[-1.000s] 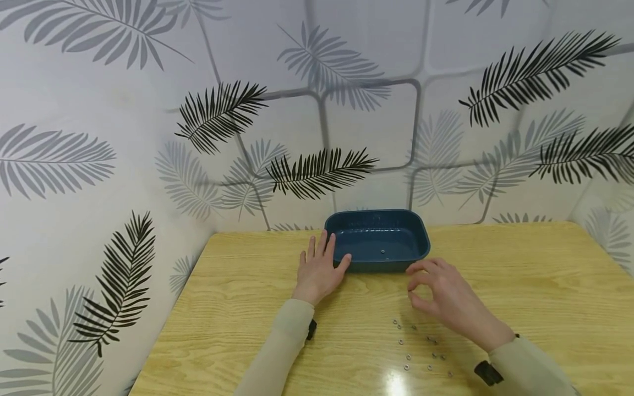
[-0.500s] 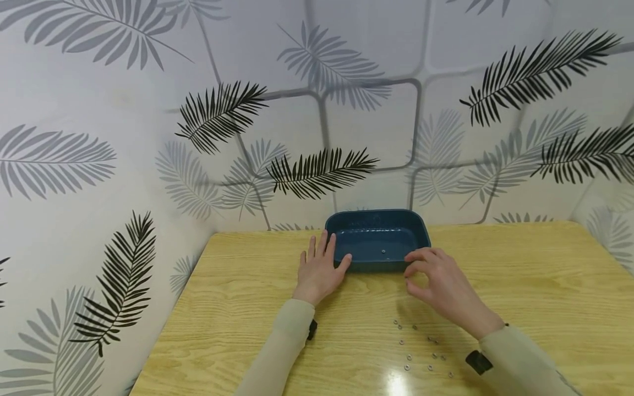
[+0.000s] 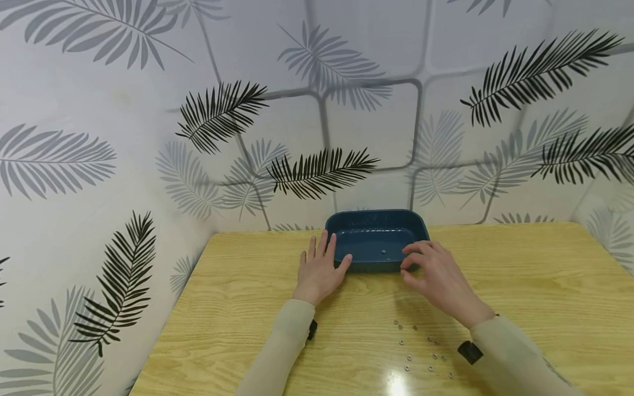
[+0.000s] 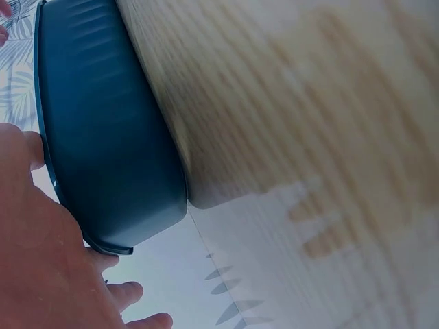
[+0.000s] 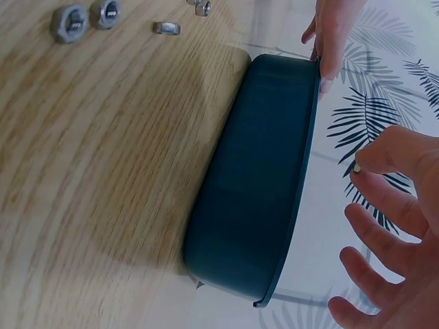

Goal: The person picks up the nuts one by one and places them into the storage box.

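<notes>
A dark blue rectangular tray (image 3: 372, 265) stands at the back of the wooden table, with one small metal nut (image 3: 383, 251) on its floor. My left hand (image 3: 318, 273) rests on the tray's left front corner, fingers spread and fairly straight, thumb at the front rim. Over the right front corner is my right hand (image 3: 436, 275), its thumb and index finger pinching a tiny nut (image 5: 357, 166), mostly covered by the fingertips. The other fingers of that hand are spread apart in the right wrist view. Several hex nuts (image 5: 69, 24) lie loose on the table.
The wooden table (image 3: 238, 308) reaches back to a wall (image 3: 366, 132) with printed leaves. Loose nuts, such as one nut (image 3: 407, 368) near a bright reflection, are scattered in front of the tray, left of the right forearm.
My right hand has moved left and farther back, from in front of the tray's right corner to over its rim. The left hand and the tray have stayed put.
</notes>
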Demonstrator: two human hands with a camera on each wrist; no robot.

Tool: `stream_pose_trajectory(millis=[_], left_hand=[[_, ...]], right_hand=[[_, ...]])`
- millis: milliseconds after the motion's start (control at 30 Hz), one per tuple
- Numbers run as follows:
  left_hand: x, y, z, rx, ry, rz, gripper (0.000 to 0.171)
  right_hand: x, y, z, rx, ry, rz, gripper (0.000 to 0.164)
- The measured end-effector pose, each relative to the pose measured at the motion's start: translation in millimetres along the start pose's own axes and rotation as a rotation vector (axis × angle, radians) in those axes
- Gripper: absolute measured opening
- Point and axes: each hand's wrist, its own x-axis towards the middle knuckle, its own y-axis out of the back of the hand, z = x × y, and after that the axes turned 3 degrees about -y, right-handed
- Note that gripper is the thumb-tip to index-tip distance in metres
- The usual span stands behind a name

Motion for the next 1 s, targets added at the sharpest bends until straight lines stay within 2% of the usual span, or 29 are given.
stream_pose_trajectory(millis=[433,733,1000], left_hand=[[-1.3,0.7,-0.2,-0.009,-0.003,0.007,0.075],[-0.3,-1.0,-1.9,-0.016,-0.02,0.0,0.076],[-0.2,-1.2,-2.0,-0.019,-0.013,0.003,0.076]], right_hand=[[11,-10,3,0.034,-0.051,0.012,0.004],[22,-18,6,0.031,-0.038,0.042,0.005],[32,-21,8,0.028,-0.06,0.051,0.004]])
